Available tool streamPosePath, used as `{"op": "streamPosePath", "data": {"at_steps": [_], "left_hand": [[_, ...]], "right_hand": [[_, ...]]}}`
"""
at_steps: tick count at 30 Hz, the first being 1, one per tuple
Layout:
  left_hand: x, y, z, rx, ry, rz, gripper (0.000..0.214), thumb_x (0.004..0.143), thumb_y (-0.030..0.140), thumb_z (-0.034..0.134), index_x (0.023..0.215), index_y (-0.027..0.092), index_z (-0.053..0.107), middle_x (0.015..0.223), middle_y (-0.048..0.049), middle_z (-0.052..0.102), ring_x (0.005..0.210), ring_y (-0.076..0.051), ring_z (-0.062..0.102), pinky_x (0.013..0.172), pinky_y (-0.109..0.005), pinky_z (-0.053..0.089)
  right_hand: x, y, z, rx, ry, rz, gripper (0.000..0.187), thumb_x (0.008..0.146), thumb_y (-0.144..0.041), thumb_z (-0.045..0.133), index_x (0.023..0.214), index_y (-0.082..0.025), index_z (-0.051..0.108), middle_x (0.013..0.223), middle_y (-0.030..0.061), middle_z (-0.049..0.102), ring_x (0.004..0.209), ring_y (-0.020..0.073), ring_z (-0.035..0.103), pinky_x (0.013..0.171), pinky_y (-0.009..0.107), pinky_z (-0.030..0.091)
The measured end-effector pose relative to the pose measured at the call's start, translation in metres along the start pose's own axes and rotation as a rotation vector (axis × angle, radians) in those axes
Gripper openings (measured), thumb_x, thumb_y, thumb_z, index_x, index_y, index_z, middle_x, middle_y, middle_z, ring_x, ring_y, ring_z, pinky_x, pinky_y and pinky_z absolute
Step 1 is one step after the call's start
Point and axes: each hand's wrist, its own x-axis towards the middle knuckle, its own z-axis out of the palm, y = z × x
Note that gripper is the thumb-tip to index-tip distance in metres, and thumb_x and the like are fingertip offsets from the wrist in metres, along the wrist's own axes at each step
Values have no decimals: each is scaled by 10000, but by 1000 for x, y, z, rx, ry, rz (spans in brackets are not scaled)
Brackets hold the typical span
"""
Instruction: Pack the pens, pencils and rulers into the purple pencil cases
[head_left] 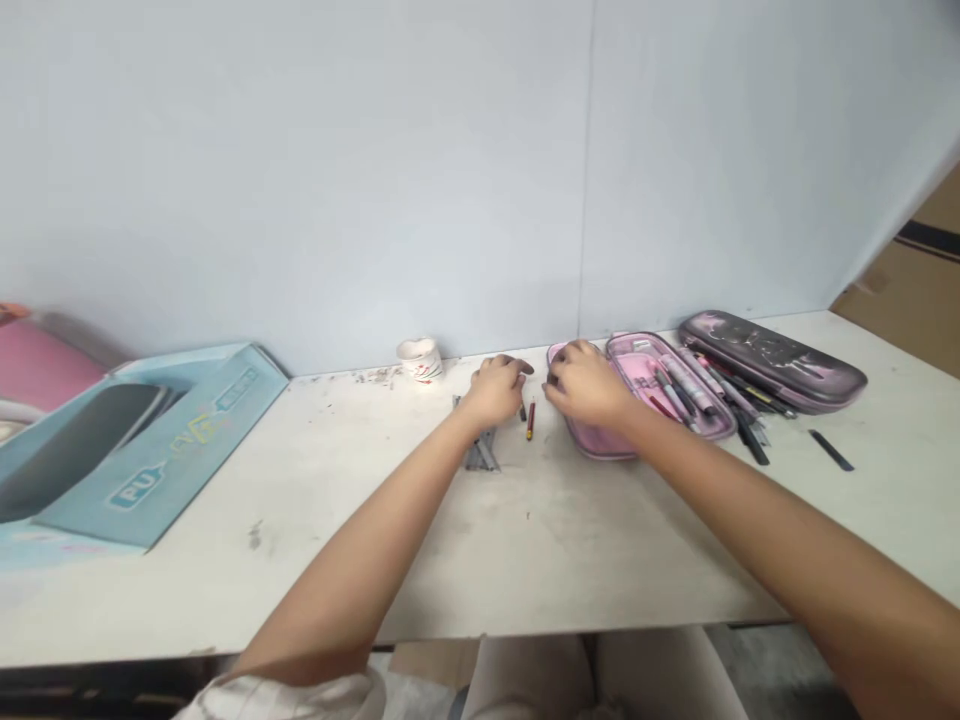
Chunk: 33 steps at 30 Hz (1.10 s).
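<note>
Nearest me, left of the pink pencil case (600,445), a small bunch of grey pens (480,455) lies on the surface (562,540). Blur stops me counting them; I would say three or four. Just beyond lies one red pen (530,421), close to the case's left end, between my two hands. My left hand (495,392) rests over the top of the grey bunch with its fingers curled together, and I cannot tell whether they grip anything. My right hand (589,385) sits on the case's left end. Its fingers are bent over the rim, and what they pinch, if anything, is hidden.

A knuckle could nudge the red pen and set it rolling. If my right hand drags the case, the several pens overhanging its right side could spill. Right of the case lie one black strip (831,450) and one dark lid (772,355). Farther back, left of the case, one white cup (420,358) stands where my left hand could knock it.
</note>
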Motion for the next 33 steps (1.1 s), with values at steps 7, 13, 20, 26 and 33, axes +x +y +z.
{"op": "streamPosePath", "data": {"at_steps": [7, 13, 20, 26, 33], "left_hand": [[-47, -3, 5, 18, -32, -61, 324, 861, 223, 344, 1061, 221, 598, 1167, -94, 542, 1122, -281, 449, 922, -472, 388], [-44, 13, 6, -108, 24, -18, 270, 851, 273, 399, 932, 161, 631, 950, -96, 620, 954, -226, 544, 879, -378, 409], [-9, 70, 30, -634, 114, -132, 287, 790, 392, 504, 736, 131, 609, 683, -15, 592, 678, -136, 522, 629, -241, 404], [24, 131, 58, -902, 31, -92, 175, 767, 269, 541, 721, 115, 610, 693, -14, 599, 682, -122, 521, 668, -243, 402], [59, 171, 75, -919, 29, -57, 260, 802, 318, 495, 671, 122, 604, 643, -1, 573, 618, -106, 505, 636, -236, 397]], "right_hand": [[-13, -47, 30, -55, -121, 48, 389, 777, -391, 488, 985, -135, 696, 1101, 196, 553, 1132, 326, 386, 963, 492, 244], [-21, -33, 17, -80, 80, 74, 430, 817, -389, 430, 990, -69, 660, 1057, 185, 564, 1071, 309, 412, 946, 433, 290], [-60, 17, 11, -77, 414, 64, 297, 815, -324, 468, 924, -98, 627, 1007, 151, 556, 1038, 279, 402, 942, 408, 286], [-99, 81, 16, -87, 507, 147, 243, 824, -329, 468, 889, -139, 604, 980, 132, 557, 1020, 269, 415, 934, 424, 289], [-122, 120, 20, -96, 547, 265, 210, 827, -310, 466, 827, -154, 606, 961, 124, 577, 1017, 259, 434, 955, 433, 263]]}}
